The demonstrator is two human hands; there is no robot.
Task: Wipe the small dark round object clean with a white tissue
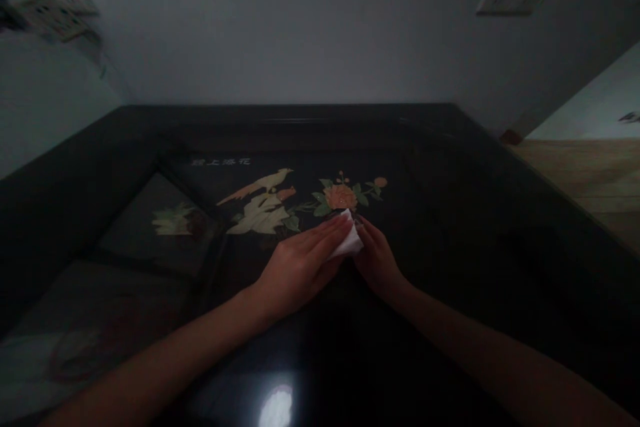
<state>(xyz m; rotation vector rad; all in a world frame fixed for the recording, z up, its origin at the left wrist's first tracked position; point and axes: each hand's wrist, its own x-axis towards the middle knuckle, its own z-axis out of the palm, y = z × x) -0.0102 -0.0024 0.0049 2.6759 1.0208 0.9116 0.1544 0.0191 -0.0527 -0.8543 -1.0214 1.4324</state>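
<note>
Seemingly wiping the dark bench [475, 213], holding the white tissue [353, 242] in the fingers of the left hand [303, 252] at mid-frame, just below the orange flower [341, 197], with the right hand [381, 263] at the tissue's edge, in a grip too dim to tell, and next calling for flat, even pressure

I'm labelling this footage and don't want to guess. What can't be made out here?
All in the head view:
White cloth or tissue: partly hidden by the left hand's fingers.
Left palm: hidden behind the back of that hand.
Black tabletop: near side cut off by the bottom edge.
Lettering: finer strokes too small and blurred.
</note>
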